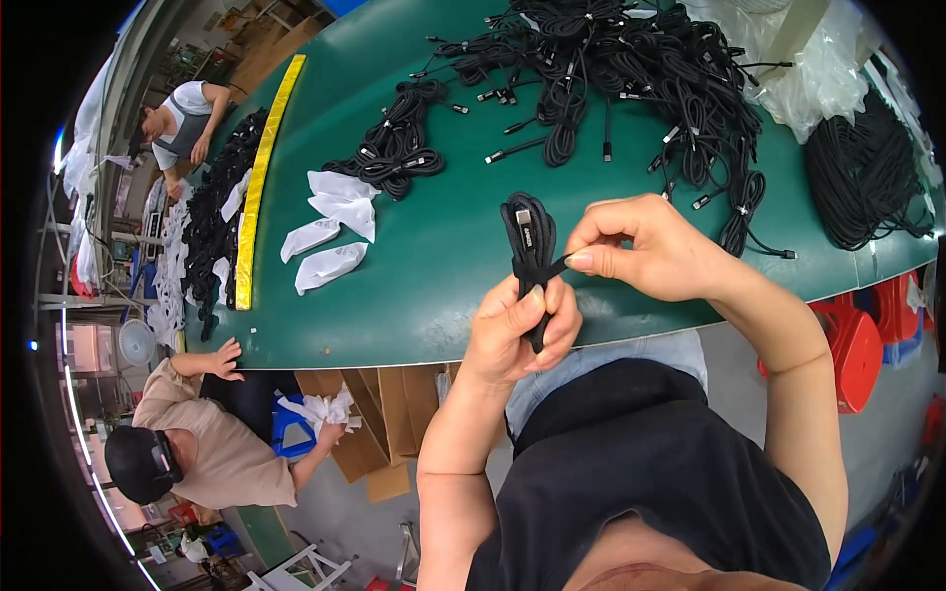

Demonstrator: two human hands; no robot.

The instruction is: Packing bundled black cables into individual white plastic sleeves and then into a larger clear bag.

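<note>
The left hand [517,330] is clenched around the lower part of a coiled black cable [530,246] and holds it upright above the near edge of the green surface [434,286]. The right hand [641,246] pinches a thin black tie strap [554,266] that goes around the middle of the coil. The cable looks light and soft, and I think the loops can spring apart if the grip is loose. The best place to hold seems to be the waist of the bundle. More black cables [611,79] lie far on the surface, and small white bags [330,231] lie to the left.
</note>
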